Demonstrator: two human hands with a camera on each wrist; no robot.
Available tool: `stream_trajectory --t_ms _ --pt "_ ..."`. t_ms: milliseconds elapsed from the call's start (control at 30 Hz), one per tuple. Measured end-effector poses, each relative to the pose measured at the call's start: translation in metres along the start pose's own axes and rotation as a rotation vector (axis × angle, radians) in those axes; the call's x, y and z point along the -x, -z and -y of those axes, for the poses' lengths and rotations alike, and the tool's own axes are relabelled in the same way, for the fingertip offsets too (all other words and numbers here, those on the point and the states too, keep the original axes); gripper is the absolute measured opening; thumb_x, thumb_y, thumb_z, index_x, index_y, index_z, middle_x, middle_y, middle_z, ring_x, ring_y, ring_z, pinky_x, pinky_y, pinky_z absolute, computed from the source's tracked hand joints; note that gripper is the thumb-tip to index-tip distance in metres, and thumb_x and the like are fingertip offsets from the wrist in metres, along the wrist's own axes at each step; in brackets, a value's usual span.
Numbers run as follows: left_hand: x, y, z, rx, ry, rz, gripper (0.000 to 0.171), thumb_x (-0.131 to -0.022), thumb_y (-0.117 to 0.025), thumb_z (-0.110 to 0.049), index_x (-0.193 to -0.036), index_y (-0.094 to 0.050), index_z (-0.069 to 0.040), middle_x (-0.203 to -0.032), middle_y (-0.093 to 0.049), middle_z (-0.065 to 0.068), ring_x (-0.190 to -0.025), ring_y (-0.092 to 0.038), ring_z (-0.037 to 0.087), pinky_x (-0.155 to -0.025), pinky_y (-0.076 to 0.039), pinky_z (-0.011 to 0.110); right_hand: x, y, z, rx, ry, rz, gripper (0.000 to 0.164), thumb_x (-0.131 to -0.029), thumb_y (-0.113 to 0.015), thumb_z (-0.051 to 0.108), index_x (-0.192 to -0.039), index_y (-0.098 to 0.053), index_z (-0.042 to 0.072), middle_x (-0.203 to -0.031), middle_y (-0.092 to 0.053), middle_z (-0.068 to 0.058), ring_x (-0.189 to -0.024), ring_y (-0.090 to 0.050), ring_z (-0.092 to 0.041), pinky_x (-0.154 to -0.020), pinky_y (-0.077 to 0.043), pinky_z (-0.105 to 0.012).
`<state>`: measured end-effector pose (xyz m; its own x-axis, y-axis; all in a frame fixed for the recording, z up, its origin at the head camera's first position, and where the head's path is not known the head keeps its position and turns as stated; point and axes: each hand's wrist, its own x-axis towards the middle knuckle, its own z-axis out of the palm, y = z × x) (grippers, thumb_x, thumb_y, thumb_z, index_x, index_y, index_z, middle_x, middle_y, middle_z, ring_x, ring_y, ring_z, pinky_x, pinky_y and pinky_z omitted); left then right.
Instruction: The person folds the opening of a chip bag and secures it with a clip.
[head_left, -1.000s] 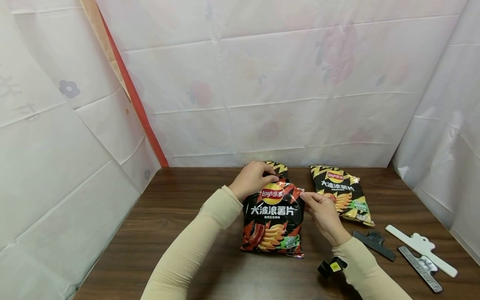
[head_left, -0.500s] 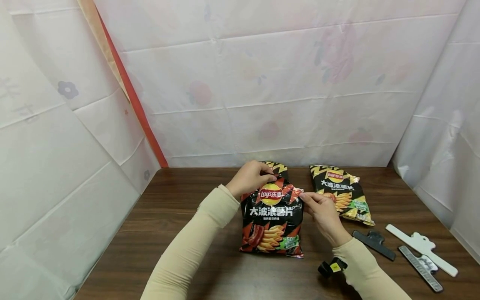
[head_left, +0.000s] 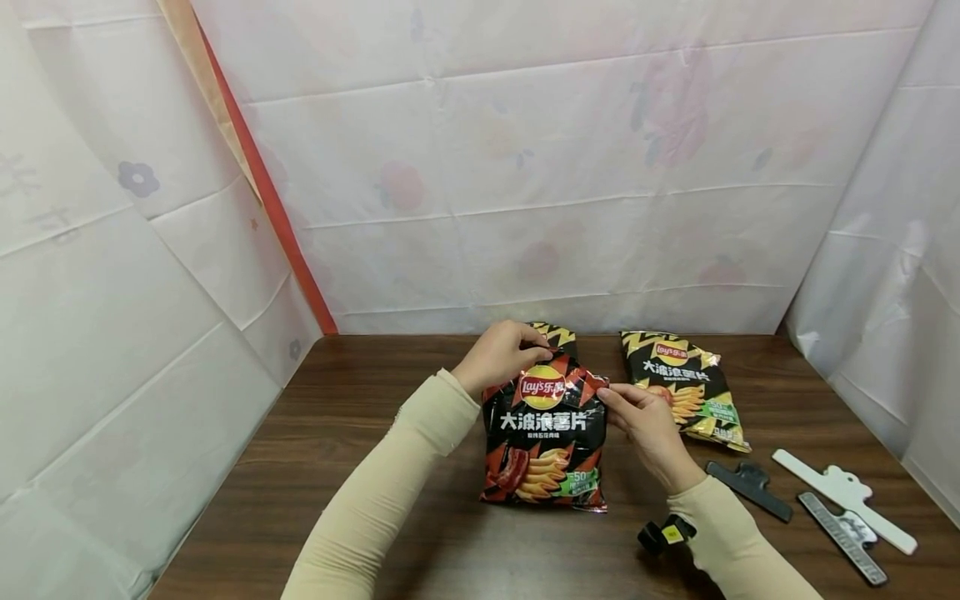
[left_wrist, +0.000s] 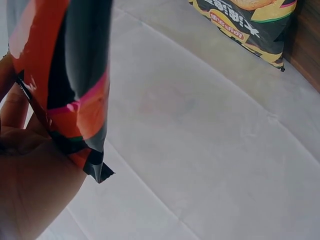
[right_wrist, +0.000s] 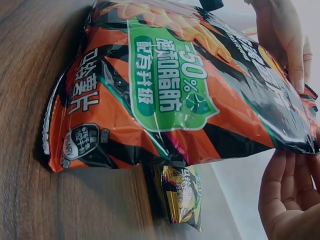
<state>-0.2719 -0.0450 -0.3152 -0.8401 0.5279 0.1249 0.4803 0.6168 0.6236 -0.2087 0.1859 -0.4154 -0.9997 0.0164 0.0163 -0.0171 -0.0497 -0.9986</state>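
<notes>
A black and red bag of potato chips (head_left: 543,442) stands upright on the table, its front toward me in the head view. My left hand (head_left: 501,357) pinches its top edge near the upper left. At the upper right corner, my right hand (head_left: 651,425) pinches the bag between thumb and fingers. The right wrist view shows the bag's lower front (right_wrist: 170,90) close up, with its bottom on the wood. In the left wrist view, the bag's side (left_wrist: 75,85) hangs beside the left palm (left_wrist: 37,185). Whether the bag's top is torn cannot be seen.
Behind the held bag is a yellow and black chip bag (head_left: 558,336), partly hidden. Another such bag (head_left: 682,387) lies at the back right. On the right lie a black clip (head_left: 750,490), a white clip (head_left: 843,497) and a grey clip (head_left: 842,537). White sheeting (head_left: 525,167) walls the table.
The bag's upper right corner has folded slightly inward under the right hand. The left hand has shifted a little left on the top edge since a second ago.
</notes>
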Motion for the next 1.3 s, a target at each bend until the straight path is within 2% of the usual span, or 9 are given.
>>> stream_trajectory --t_ms 133,267,333,467,567,767,1000,1200,1300 --pt "0.0 0.0005 -0.0007 -0.004 -0.013 -0.003 0.019 -0.099 -0.06 -0.018 -0.108 -0.075 -0.013 -0.102 -0.074 0.001 -0.067 -0.059 0.01 -0.057 -0.044 0.024 0.0004 0.0006 -0.0005 0.054 0.007 -0.01 0.007 -0.093 -0.068 0.028 -0.094 -0.075 0.027 -0.088 -0.071 0.016 -0.076 -0.067 -0.001 -0.053 -0.041 -0.025" --pt "-0.0007 0.0015 -0.0002 -0.003 -0.027 -0.002 0.019 -0.098 -0.061 -0.018 -0.108 -0.075 -0.013 -0.103 -0.074 0.001 -0.07 -0.062 0.009 -0.059 -0.046 0.024 0.0008 0.0 -0.0008 0.085 0.02 -0.029 0.007 -0.093 -0.069 0.028 -0.094 -0.076 0.026 -0.089 -0.07 0.017 -0.081 -0.069 -0.001 -0.056 -0.044 -0.027" --pt "-0.001 0.002 0.0005 -0.003 -0.032 -0.003 0.019 -0.098 -0.061 -0.018 -0.108 -0.076 -0.013 -0.103 -0.074 0.002 -0.068 -0.061 0.009 -0.058 -0.046 0.023 0.001 -0.0002 -0.0007 0.107 0.024 -0.043 0.009 -0.092 -0.069 0.029 -0.095 -0.076 0.024 -0.088 -0.07 0.018 -0.08 -0.069 -0.001 -0.052 -0.037 -0.03" --pt "-0.0006 0.0033 0.002 0.004 -0.035 -0.005 0.019 -0.098 -0.061 -0.017 -0.109 -0.076 -0.015 -0.106 -0.074 0.002 -0.067 -0.061 0.009 -0.056 -0.045 0.024 0.0015 -0.0008 -0.0001 0.146 0.045 -0.061 0.022 -0.092 -0.07 0.03 -0.103 -0.076 0.012 -0.087 -0.07 0.019 -0.075 -0.066 -0.002 -0.049 -0.035 -0.032" --pt "0.0 0.0043 0.0026 -0.004 -0.043 -0.009 0.019 -0.098 -0.061 -0.018 -0.109 -0.077 -0.017 -0.109 -0.074 0.002 -0.066 -0.061 0.009 -0.056 -0.044 0.023 0.0016 -0.0015 -0.0001 0.169 0.067 -0.07 0.031 -0.092 -0.07 0.03 -0.107 -0.074 0.003 -0.084 -0.069 0.017 -0.065 -0.059 -0.003 -0.048 -0.035 -0.03" --pt "0.0004 0.0055 0.0039 -0.016 -0.063 -0.018 0.019 -0.097 -0.062 -0.018 -0.108 -0.077 -0.018 -0.11 -0.074 0.002 -0.062 -0.057 0.01 -0.056 -0.042 0.023 0.0006 -0.0012 -0.0022 0.21 0.127 -0.075 0.034 -0.092 -0.07 0.03 -0.106 -0.072 -0.001 -0.078 -0.064 0.013 -0.05 -0.037 -0.006 -0.046 -0.035 -0.026" --pt "-0.0002 0.0053 0.0055 -0.007 -0.079 -0.026 0.018 -0.097 -0.063 -0.016 -0.107 -0.078 -0.016 -0.107 -0.074 0.002 -0.064 -0.058 0.011 -0.056 -0.041 0.021 -0.0006 -0.0031 -0.0044 0.226 0.252 -0.089 0.029 -0.092 -0.07 0.021 -0.102 -0.073 -0.006 -0.084 -0.069 0.018 -0.076 -0.06 -0.001 -0.065 -0.048 -0.022" --pt "0.0008 0.0058 0.0045 0.026 -0.056 0.015 0.021 -0.099 -0.059 -0.02 -0.113 -0.074 -0.014 -0.098 -0.073 0.002 -0.051 -0.045 0.01 -0.051 -0.038 0.024 -0.0002 -0.0049 -0.0049 0.22 0.251 -0.11 0.028 -0.092 -0.07 0.02 -0.102 -0.073 -0.007 -0.083 -0.069 0.019 -0.078 -0.061 -0.001 -0.068 -0.05 -0.02" --pt "0.0012 0.0062 0.0021 0.004 -0.065 0.026 0.023 -0.099 -0.059 -0.027 -0.112 -0.074 -0.016 -0.096 -0.072 -0.001 -0.056 -0.049 0.009 -0.056 -0.041 0.025 -0.0004 -0.004 -0.0053 0.235 0.238 -0.107 0.03 -0.092 -0.07 0.023 -0.103 -0.073 -0.006 -0.084 -0.069 0.019 -0.078 -0.06 -0.001 -0.069 -0.049 -0.02"
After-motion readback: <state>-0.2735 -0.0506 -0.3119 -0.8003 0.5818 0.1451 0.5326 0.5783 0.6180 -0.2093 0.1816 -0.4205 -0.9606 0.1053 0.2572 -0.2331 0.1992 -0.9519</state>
